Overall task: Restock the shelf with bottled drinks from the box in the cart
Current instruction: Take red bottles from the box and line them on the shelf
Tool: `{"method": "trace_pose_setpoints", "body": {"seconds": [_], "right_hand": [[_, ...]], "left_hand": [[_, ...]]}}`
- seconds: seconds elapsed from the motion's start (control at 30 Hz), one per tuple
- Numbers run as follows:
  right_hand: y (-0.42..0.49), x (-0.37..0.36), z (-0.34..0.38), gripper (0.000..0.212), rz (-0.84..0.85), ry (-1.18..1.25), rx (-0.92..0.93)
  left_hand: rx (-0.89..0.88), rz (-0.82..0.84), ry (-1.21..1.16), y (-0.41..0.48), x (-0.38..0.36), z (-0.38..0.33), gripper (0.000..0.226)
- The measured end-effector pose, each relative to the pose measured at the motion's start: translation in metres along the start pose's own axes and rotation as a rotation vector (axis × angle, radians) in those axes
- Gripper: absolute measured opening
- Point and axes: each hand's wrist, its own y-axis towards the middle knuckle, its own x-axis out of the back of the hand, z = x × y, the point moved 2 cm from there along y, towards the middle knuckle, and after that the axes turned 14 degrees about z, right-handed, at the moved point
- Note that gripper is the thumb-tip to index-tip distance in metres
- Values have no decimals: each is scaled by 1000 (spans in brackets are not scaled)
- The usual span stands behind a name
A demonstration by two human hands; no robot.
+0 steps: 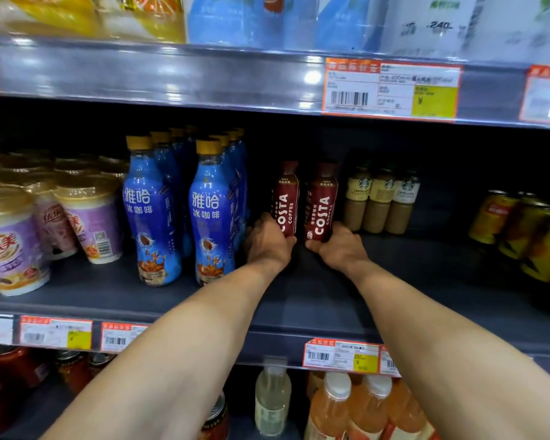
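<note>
At the far left of the middle shelf [299, 300] stand purple milk-tea cups [10, 246] with gold lids, several rows deep. Just beside them are two rows of tall blue iced-coffee bottles [150, 211] with yellow caps, running towards the back.

Next to the blue bottles, the left hand [269, 239] reaches deep onto the shelf. Its fingers and thumb are curled round the lower part of the left Costa Coffee bottle [286, 198], a dark red bottle that is upright with its base at the shelf board. Just beside it, with a narrow gap between them, the right Costa Coffee bottle [321, 201] is also upright. The right hand [338, 247] grips it low down, the thumb across its front near the base and the fingers wrapped behind. Both forearms stretch in over the shelf's front edge.

To the right of the red pair stand three Starbucks bottles [381, 198] of pale coffee, side by side and further back. Well apart from them, at the far right, is a group of yellow cans [521, 227].

Orange-bordered price tags [340, 355] line the shelf's front edge. On the shelf below are a pale clear bottle [272, 401] and, to its right, orange drink bottles [362, 408] with white caps.
</note>
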Motion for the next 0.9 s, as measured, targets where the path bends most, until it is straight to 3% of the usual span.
{"method": "trace_pose_setpoints", "body": {"seconds": [0.53,0.73,0.9], "right_hand": [[2,-3,1,63,-3,-90,-46],[-10,2,-1,67,43,-73,-28],[-35,-5,1,60,113,-164,-39]], "left_hand": [[28,-1,63,0,-2,1,63],[45,118,-67,-12,6,5,56],[8,300,99,-41,19,3,45]]}}
